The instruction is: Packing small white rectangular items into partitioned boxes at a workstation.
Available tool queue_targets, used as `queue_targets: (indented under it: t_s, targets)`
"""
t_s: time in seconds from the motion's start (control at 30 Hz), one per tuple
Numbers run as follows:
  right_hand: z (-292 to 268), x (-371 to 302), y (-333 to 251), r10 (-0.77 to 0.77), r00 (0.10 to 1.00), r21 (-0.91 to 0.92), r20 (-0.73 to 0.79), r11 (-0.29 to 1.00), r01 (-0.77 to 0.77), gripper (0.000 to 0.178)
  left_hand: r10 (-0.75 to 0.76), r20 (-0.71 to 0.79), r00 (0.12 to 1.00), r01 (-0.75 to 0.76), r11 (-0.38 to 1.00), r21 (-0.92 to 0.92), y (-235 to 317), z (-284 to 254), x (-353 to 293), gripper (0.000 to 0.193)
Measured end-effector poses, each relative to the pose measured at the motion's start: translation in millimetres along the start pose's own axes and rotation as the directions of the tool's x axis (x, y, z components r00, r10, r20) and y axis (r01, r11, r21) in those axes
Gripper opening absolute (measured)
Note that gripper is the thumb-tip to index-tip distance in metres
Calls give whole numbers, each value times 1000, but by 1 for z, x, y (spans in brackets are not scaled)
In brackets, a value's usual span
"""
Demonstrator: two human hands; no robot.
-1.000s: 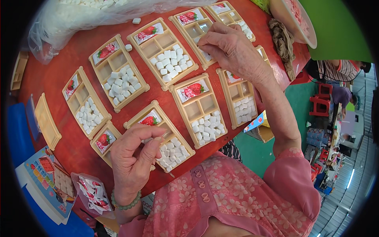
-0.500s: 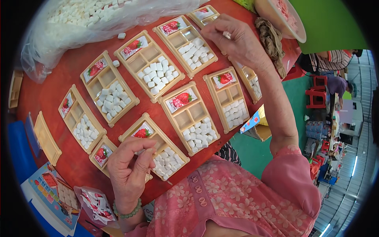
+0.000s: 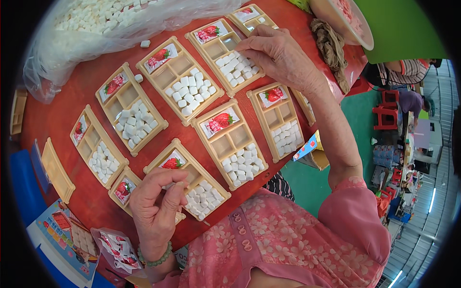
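My right hand (image 3: 283,57) is hovering at the edge of a beige tray (image 3: 214,49) in the back row, its fingertips bunching toward the thumb beside the white marshmallows (image 3: 234,72) that are filling the wide lower compartment. From this angle I can't tell whether those fingertips are closing fully or gripping a marshmallow. A strawberry packet (image 3: 209,32) is lying in the top compartment of that tray.

My left hand (image 3: 156,201) is curling in a loose pinch, thumb meeting forefinger, and is covering part of the nearer tray (image 3: 193,174); more marshmallows are showing just beyond my thumb. A green bracelet (image 3: 165,254) is circling my left wrist.

Other filled trays are standing in slanting rows across the red table (image 3: 55,105). A clear bag (image 3: 48,67) of marshmallows is spreading along the far edge, and a brown cloth (image 3: 331,48) is lying beside a bowl (image 3: 367,41) on my right.
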State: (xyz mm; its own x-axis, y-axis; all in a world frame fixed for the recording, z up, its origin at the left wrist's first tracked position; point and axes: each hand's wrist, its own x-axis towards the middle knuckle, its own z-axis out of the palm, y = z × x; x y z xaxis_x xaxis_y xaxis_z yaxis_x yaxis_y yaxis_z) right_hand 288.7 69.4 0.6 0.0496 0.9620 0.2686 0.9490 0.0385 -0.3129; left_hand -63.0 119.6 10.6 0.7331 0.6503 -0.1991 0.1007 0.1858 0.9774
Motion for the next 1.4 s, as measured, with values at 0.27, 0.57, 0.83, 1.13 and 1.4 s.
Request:
queue_targets:
  t_s: [0.27,0.57,0.83,1.13,1.4]
  targets:
    - [-2,-1,-5,41,998,-54,50,998,-38,8,-6,3,1000,6,1000,19,1,-2,2,15]
    - [-20,0,10,446,885,545,133,713,-441,7,-8,-28,1000,9,1000,20,0,-1,1,13]
    - [-11,-4,9,358,910,630,207,663,-404,6,-9,27,1000,11,998,-57,-5,-4,2,12]
    - [-9,-6,5,230,966,353,116,900,-256,13,-59,33,998,62,991,-117,-3,-2,1,12]
    - [-15,0,-2,316,926,312,204,876,-368,15,-58,39,998,61,993,-100,-5,-4,2,13]
